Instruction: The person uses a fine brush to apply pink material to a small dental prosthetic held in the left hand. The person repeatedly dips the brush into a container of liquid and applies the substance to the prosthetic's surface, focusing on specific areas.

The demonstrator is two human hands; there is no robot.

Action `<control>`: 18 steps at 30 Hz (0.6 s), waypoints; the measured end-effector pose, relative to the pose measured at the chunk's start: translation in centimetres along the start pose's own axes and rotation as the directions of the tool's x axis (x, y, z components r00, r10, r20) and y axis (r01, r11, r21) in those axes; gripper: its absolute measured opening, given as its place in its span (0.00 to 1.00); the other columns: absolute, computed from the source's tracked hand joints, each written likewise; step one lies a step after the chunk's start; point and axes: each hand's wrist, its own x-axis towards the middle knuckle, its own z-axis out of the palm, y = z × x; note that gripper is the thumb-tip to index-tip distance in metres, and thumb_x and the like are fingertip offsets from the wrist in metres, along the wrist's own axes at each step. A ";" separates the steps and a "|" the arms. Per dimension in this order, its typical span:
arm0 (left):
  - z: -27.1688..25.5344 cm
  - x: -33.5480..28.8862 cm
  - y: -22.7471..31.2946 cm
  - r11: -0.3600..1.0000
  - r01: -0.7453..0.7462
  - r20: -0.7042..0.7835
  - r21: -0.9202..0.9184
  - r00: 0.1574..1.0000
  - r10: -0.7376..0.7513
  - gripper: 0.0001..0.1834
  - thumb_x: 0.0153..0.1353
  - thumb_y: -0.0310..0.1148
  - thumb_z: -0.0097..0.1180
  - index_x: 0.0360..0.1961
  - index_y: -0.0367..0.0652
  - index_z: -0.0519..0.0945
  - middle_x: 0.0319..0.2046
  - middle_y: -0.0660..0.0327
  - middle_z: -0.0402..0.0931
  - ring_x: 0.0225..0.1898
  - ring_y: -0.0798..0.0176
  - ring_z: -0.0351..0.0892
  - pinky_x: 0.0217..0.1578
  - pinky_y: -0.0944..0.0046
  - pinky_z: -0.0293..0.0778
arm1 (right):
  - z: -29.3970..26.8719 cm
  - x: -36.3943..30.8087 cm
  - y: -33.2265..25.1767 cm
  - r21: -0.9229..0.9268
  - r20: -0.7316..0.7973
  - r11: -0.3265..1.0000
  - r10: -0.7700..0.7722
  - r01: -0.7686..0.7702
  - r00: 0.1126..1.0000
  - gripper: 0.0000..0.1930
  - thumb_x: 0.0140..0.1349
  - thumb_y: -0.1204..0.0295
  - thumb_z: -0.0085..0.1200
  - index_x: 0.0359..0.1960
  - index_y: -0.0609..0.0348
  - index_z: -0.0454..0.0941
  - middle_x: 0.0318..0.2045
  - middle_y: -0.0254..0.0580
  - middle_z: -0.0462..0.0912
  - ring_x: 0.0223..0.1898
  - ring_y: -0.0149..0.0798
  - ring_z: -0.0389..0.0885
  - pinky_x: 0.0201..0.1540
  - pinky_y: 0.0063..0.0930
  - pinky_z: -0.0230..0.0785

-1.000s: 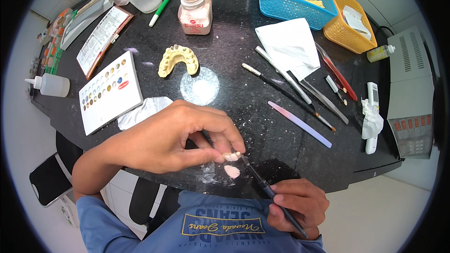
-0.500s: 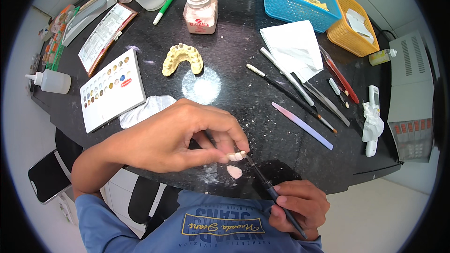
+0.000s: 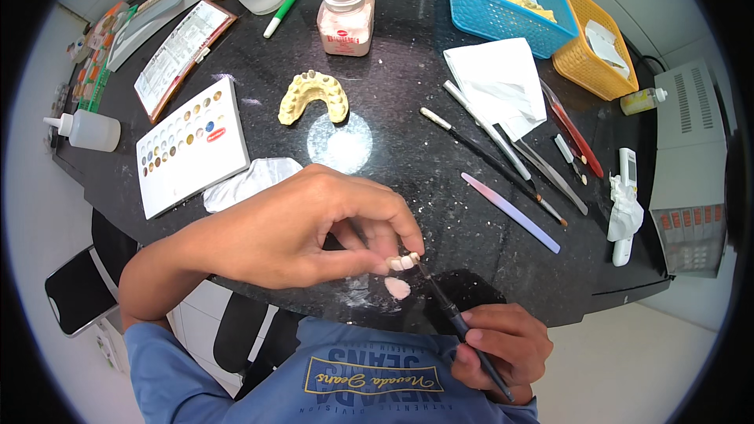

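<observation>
Tooth piece (image 3: 403,264) — between left fingers (image 3: 404,225)

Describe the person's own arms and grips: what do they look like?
The left grip and right grip are ungloved human hands; no rings show. The left forearm is bare up to a blue sleeve near the elbow. The shirt has a yellow-framed print.

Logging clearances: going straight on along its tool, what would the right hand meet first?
The dark tool in the right hand would likely meet the white tooth piece in the left hand; depth is unclear.
</observation>
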 end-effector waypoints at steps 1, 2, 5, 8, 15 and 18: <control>0.0 0.0 -0.1 1.000 -0.001 0.000 0.002 1.000 0.001 0.15 0.54 0.16 0.61 0.44 0.36 0.83 0.38 0.56 0.81 0.37 0.66 0.83 0.39 0.69 0.85 | 0.0 0.0 0.0 -0.001 0.000 1.000 -0.003 0.003 1.000 0.15 0.45 0.77 0.70 0.36 0.65 0.81 0.30 0.53 0.85 0.28 0.45 0.87 0.29 0.28 0.82; 0.0 0.0 -0.2 1.000 -0.002 0.001 0.004 1.000 0.002 0.15 0.54 0.15 0.61 0.44 0.36 0.83 0.38 0.56 0.81 0.37 0.66 0.83 0.40 0.69 0.85 | 0.0 0.0 0.0 0.001 0.002 1.000 0.000 0.000 1.000 0.15 0.45 0.77 0.70 0.36 0.64 0.81 0.30 0.53 0.85 0.28 0.45 0.87 0.29 0.28 0.82; 0.0 -0.1 -0.2 1.000 -0.005 0.004 0.005 1.000 0.005 0.15 0.54 0.15 0.61 0.44 0.36 0.83 0.38 0.56 0.81 0.38 0.66 0.83 0.40 0.69 0.85 | 0.0 0.1 -0.1 0.000 0.013 1.000 0.008 -0.008 1.000 0.15 0.46 0.77 0.71 0.36 0.64 0.80 0.30 0.53 0.85 0.28 0.45 0.87 0.29 0.28 0.82; 0.0 0.0 -0.3 1.000 -0.001 0.005 -0.005 1.000 0.001 0.15 0.54 0.15 0.61 0.44 0.36 0.83 0.38 0.56 0.81 0.38 0.66 0.83 0.40 0.69 0.85 | -0.2 0.1 -0.1 -0.006 0.027 1.000 0.003 -0.003 1.000 0.15 0.46 0.76 0.71 0.36 0.64 0.80 0.31 0.53 0.85 0.28 0.45 0.87 0.29 0.28 0.82; 0.0 -0.1 -0.3 1.000 0.017 0.006 -0.014 1.000 -0.017 0.15 0.54 0.16 0.62 0.44 0.36 0.83 0.38 0.57 0.81 0.38 0.66 0.83 0.40 0.69 0.85 | -0.1 0.0 -0.1 -0.013 0.044 1.000 0.001 0.000 0.999 0.17 0.46 0.76 0.71 0.38 0.64 0.80 0.32 0.53 0.85 0.29 0.45 0.87 0.29 0.28 0.82; 0.0 -0.1 -0.3 1.000 0.022 0.007 -0.017 1.000 -0.022 0.15 0.54 0.16 0.62 0.44 0.36 0.82 0.38 0.57 0.81 0.38 0.67 0.83 0.40 0.69 0.85 | -0.2 -0.1 -0.1 -0.018 0.052 1.000 0.004 -0.003 0.999 0.17 0.46 0.76 0.71 0.38 0.64 0.79 0.32 0.53 0.85 0.29 0.45 0.87 0.29 0.28 0.82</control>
